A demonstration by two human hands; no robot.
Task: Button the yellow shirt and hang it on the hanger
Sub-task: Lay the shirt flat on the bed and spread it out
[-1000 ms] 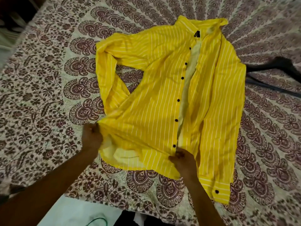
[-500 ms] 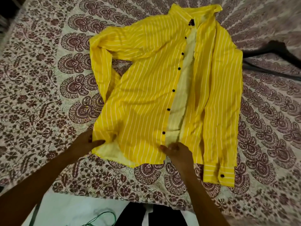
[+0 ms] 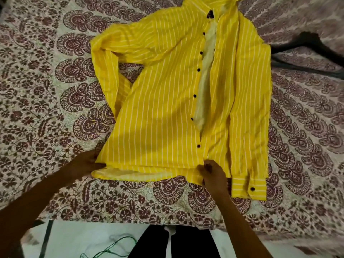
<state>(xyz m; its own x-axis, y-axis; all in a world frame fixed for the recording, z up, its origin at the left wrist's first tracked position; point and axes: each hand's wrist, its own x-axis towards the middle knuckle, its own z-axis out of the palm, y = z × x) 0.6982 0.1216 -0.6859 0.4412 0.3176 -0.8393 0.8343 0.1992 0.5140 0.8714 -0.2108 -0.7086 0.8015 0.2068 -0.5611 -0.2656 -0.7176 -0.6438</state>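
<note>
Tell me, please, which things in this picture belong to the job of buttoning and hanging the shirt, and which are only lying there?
Belong to the job:
- yellow shirt, spread flat, front open
- black hanger, lying to the right of the shirt
- left hand and right hand, both at the hem

Only lying there:
- patterned bedsheet under the shirt
- green cord on the floor

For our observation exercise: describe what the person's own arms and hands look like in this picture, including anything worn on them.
Both forearms are bare: no sleeves reach the visible parts. The left hand and right hand wear no gloves, and no rings, watch or bracelets are visible. The picture is too soft to show finer markings.
</note>
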